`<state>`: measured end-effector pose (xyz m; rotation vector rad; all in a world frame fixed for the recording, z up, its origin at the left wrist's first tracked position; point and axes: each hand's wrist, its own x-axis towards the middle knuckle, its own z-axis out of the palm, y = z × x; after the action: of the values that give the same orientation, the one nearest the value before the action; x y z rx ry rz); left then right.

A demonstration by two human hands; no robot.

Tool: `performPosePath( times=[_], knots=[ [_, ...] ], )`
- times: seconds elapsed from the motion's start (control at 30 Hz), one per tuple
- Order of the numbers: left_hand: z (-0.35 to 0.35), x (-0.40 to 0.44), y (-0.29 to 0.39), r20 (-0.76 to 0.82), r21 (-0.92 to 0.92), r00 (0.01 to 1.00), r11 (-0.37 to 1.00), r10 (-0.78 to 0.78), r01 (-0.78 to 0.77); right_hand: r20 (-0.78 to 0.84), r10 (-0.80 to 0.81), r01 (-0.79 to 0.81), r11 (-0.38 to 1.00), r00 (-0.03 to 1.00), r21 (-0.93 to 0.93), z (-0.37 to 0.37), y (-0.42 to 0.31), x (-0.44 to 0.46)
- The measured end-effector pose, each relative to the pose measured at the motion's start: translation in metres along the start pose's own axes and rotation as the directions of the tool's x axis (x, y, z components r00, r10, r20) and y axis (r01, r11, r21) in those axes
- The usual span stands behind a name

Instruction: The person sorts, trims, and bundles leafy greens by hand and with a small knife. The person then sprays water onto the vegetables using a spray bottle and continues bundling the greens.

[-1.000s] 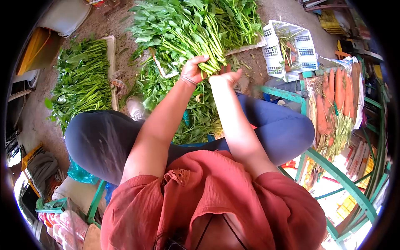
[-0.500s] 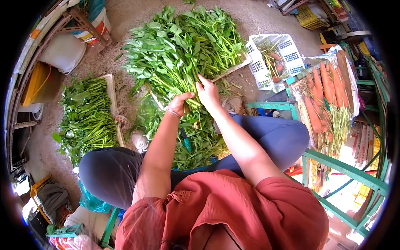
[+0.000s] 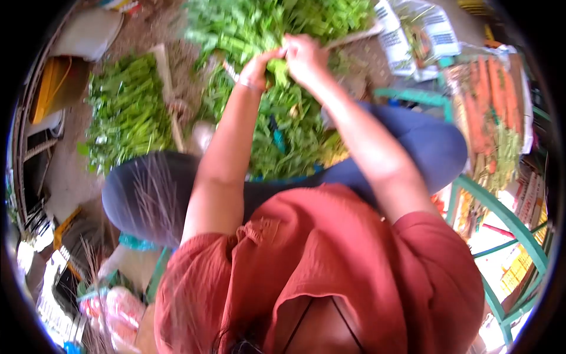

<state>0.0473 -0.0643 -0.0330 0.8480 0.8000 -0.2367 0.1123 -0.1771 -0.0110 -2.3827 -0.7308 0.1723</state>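
My left hand (image 3: 256,69) is closed around the stems of a bunch of water spinach (image 3: 250,50). Beside it, my right hand (image 3: 305,58) is closed on the same bunch, its fingers near the left thumb. The cut stem ends (image 3: 278,72) poke out below and between both hands. Beyond them spreads a large pile of the same greens (image 3: 330,16), running off the top edge. More loose greens (image 3: 289,121) lie between my legs, with a dark and teal tool handle (image 3: 277,135) on them. Motion blurs the picture, so single fingers are hard to make out.
To the left lies a row of bundled greens (image 3: 127,112) along a pale tray edge (image 3: 165,74). A white plastic basket (image 3: 445,41) stands at the upper right. Carrots (image 3: 489,88) rest on a green metal frame (image 3: 501,203). A yellow container (image 3: 56,88) is far left.
The view has tilted down, so hands and greens appear higher in the picture. Both hands still hold the bunch; the right hand's fingers look more curled in toward the left.
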Motion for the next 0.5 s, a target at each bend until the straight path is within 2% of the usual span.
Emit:
performPosePath(
  times=[0.03, 0.07, 0.1, 0.13, 0.2, 0.23, 0.27, 0.3, 0.33, 0.37, 0.4, 0.47, 0.5],
  knots=[
    [-0.002, 0.008, -0.006, 0.126, -0.183, 0.989, 0.982, 0.079, -0.055, -0.040, -0.062, 0.058, 0.995, 0.997, -0.085, -0.001, 0.001, 0.005],
    [-0.005, 0.009, -0.006, 0.205, -0.264, 0.967, 0.960, 0.150, -0.093, 0.094, 0.035, -0.056, 0.970, 0.995, 0.237, -0.006, 0.007, 0.020],
    [-0.004, 0.005, -0.004, 0.292, -0.371, 0.930, 0.923, 0.222, -0.103, 0.019, 0.062, -0.059, 0.746, 0.998, 0.663, -0.002, 0.017, 0.023],
    [-0.002, 0.004, -0.001, 0.374, -0.478, 0.874, 0.872, 0.310, -0.104, -0.089, 0.232, -0.107, 0.715, 0.969, 0.691, -0.015, 0.010, 0.019],
    [-0.002, 0.002, 0.003, 0.457, -0.586, 0.787, 0.806, 0.415, -0.085, -0.160, 0.503, -0.315, 0.727, 0.849, 0.610, -0.020, 0.024, 0.001],
    [0.001, -0.002, 0.008, 0.485, -0.622, 0.736, 0.778, 0.473, -0.090, 0.018, 0.577, -0.517, 0.717, 0.817, 0.467, -0.011, 0.030, -0.013],
    [0.003, -0.003, 0.010, 0.449, -0.668, 0.741, 0.739, 0.498, -0.092, 0.177, 0.655, -0.676, 0.682, 0.735, 0.281, 0.003, 0.038, -0.034],
    [0.009, -0.009, 0.015, 0.433, -0.708, 0.720, 0.699, 0.543, -0.102, 0.205, 0.427, -0.436, 0.900, 0.881, 0.000, 0.019, 0.039, -0.063],
    [0.015, -0.012, 0.020, 0.414, -0.745, 0.695, 0.658, 0.588, -0.113, 0.538, 0.417, -0.393, 0.904, 0.732, -0.166, 0.026, 0.033, -0.083],
    [0.017, -0.011, 0.025, 0.446, -0.752, 0.676, 0.656, 0.587, -0.073, 0.632, 0.425, -0.213, 0.898, 0.648, -0.386, 0.046, 0.028, -0.103],
    [0.023, -0.019, 0.028, 0.356, -0.774, 0.686, 0.612, 0.634, -0.164, 0.621, 0.323, -0.170, 0.941, 0.714, -0.293, 0.051, 0.024, -0.128],
    [0.028, -0.025, 0.033, 0.372, -0.796, 0.653, 0.589, 0.660, -0.142, 0.660, 0.348, -0.196, 0.935, 0.666, -0.295, 0.061, 0.018, -0.149],
    [0.030, -0.028, 0.032, 0.333, -0.806, 0.670, 0.569, 0.663, -0.163, 0.646, 0.278, -0.138, 0.956, 0.711, -0.260, 0.071, 0.027, -0.160]
  ],
)
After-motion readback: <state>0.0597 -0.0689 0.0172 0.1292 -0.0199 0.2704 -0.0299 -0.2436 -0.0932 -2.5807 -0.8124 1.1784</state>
